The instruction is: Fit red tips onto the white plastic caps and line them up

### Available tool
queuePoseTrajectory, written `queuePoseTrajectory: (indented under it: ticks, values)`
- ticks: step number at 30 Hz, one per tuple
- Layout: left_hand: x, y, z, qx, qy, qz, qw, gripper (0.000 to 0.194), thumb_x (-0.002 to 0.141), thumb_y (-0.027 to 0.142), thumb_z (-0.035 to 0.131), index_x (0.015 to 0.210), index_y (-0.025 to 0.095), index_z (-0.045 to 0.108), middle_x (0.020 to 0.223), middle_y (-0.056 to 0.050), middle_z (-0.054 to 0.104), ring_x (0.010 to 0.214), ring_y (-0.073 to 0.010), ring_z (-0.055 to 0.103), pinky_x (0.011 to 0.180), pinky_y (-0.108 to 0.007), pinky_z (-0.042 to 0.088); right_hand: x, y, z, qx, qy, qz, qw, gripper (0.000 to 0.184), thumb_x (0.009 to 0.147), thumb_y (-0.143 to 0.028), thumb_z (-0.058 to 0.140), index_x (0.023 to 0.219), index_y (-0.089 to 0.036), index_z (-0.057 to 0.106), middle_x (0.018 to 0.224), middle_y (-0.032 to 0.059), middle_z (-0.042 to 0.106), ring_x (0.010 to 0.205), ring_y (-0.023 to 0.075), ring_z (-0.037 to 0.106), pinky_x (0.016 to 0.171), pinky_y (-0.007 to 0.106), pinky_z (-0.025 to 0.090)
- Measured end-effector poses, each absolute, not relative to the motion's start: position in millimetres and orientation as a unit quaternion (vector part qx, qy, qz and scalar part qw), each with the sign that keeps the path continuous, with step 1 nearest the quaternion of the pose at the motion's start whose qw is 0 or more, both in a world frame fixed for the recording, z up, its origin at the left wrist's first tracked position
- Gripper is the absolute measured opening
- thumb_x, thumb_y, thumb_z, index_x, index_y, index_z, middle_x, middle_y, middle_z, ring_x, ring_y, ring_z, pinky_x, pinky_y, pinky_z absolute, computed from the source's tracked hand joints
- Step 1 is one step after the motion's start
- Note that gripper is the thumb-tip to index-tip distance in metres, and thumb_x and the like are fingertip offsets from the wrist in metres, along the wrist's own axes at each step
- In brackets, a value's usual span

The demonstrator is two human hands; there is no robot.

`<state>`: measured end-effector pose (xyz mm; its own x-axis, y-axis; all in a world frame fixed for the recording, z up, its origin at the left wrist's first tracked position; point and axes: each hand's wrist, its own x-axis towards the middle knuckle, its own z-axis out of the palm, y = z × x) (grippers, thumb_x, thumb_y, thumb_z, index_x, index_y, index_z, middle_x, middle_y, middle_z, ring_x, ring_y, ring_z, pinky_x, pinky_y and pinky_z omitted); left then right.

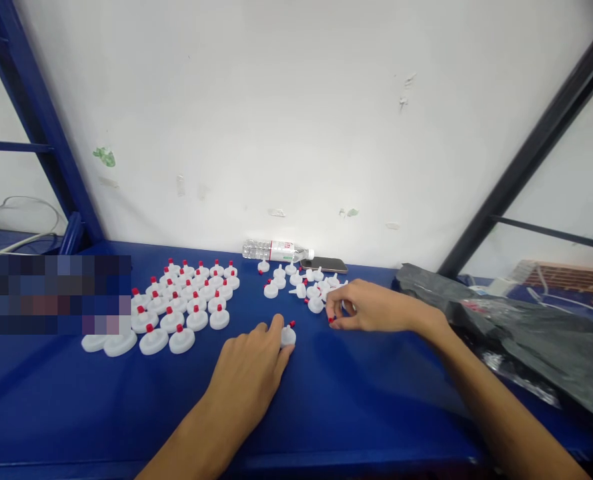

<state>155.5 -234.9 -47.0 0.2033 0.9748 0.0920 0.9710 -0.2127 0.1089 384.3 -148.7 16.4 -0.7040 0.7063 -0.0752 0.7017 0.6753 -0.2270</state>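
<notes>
On the blue table [356, 400] my left hand [249, 370] lies low, its fingers pinched round a white disc cap with a red tip [288, 335]. My right hand [371, 308] reaches in from the right, fingertips pinching a small red tip [332, 321] beside a loose pile of white caps [303, 283]. To the left, several white caps with red tips [186, 303] stand in tidy rows.
A clear water bottle [276, 251] lies on its side against the white wall, with a phone [325, 265] next to it. A black plastic bag [516, 330] covers the table's right side. Blue frame posts rise at left, a black strut at right.
</notes>
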Motion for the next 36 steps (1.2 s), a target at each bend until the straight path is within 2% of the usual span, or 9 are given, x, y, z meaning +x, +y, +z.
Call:
queuePoseTrajectory:
  ticks: [4, 7, 10, 14, 27, 31, 36]
  values:
    - [156, -235, -49, 0.790, 0.607, 0.080, 0.017, 0.028, 0.104, 0.031, 0.040, 0.123, 0.020, 0.058, 0.099, -0.008, 0.075, 0.085, -0.0332, 0.074, 0.068, -0.042, 0.055, 365, -160, 14, -0.354, -0.923, 0.134, 0.070, 0.007, 0.090, -0.026, 0.067, 0.093, -0.022, 0.071, 0.086, 0.0000, 0.076, 0.073, 0.0152, 0.068, 0.066, 0.025, 0.043]
    - [156, -234, -50, 0.804, 0.589, 0.081, 0.022, 0.026, 0.104, 0.033, 0.042, 0.120, 0.021, 0.059, 0.097, -0.007, 0.075, 0.085, -0.0330, 0.074, 0.068, -0.041, 0.055, 353, -167, 8, -0.355, -0.927, 0.084, 0.084, 0.005, 0.089, -0.024, 0.068, 0.093, -0.023, 0.071, 0.085, -0.0002, 0.076, 0.076, 0.0165, 0.068, 0.066, 0.026, 0.040]
    - [156, -234, -50, 0.812, 0.578, 0.083, 0.020, 0.026, 0.104, 0.034, 0.042, 0.119, 0.021, 0.058, 0.097, -0.007, 0.075, 0.084, -0.0329, 0.074, 0.067, -0.040, 0.054, 346, -172, 3, -0.346, -0.935, 0.020, 0.076, 0.007, 0.089, -0.021, 0.069, 0.095, -0.024, 0.071, 0.080, -0.0006, 0.075, 0.071, 0.0160, 0.066, 0.061, 0.026, 0.033]
    - [157, -235, -49, 0.811, 0.579, 0.079, 0.016, 0.025, 0.103, 0.034, 0.042, 0.117, 0.021, 0.059, 0.095, -0.008, 0.075, 0.084, -0.0330, 0.074, 0.066, -0.039, 0.053, 344, -176, 2, -0.327, -0.943, -0.001, 0.067, 0.005, 0.089, -0.022, 0.070, 0.094, -0.024, 0.070, 0.078, -0.0020, 0.074, 0.067, 0.0140, 0.063, 0.056, 0.026, 0.025]
    - [157, -235, -50, 0.812, 0.579, 0.080, 0.011, 0.025, 0.103, 0.034, 0.042, 0.116, 0.021, 0.059, 0.094, -0.007, 0.074, 0.081, -0.0333, 0.074, 0.065, -0.040, 0.053, 339, -179, 1, -0.317, -0.946, -0.049, 0.044, 0.004, 0.093, -0.021, 0.064, 0.092, -0.022, 0.068, 0.081, -0.0004, 0.075, 0.067, 0.0140, 0.064, 0.053, 0.029, 0.020]
    - [157, -235, -49, 0.810, 0.581, 0.075, 0.015, 0.026, 0.103, 0.035, 0.042, 0.116, 0.021, 0.060, 0.095, -0.008, 0.074, 0.081, -0.0320, 0.074, 0.065, -0.038, 0.052, 340, -178, 1, -0.316, -0.947, -0.041, 0.043, 0.006, 0.094, -0.022, 0.064, 0.094, -0.023, 0.071, 0.081, -0.0008, 0.076, 0.068, 0.0148, 0.066, 0.053, 0.028, 0.023]
    - [158, -235, -47, 0.809, 0.583, 0.072, 0.013, 0.027, 0.103, 0.035, 0.042, 0.118, 0.021, 0.060, 0.095, -0.008, 0.075, 0.081, -0.0329, 0.074, 0.065, -0.039, 0.053, 345, -169, 1, -0.293, -0.954, 0.031, 0.056, 0.012, 0.098, -0.025, 0.064, 0.102, -0.026, 0.076, 0.089, -0.0007, 0.079, 0.078, 0.0169, 0.072, 0.062, 0.025, 0.038]
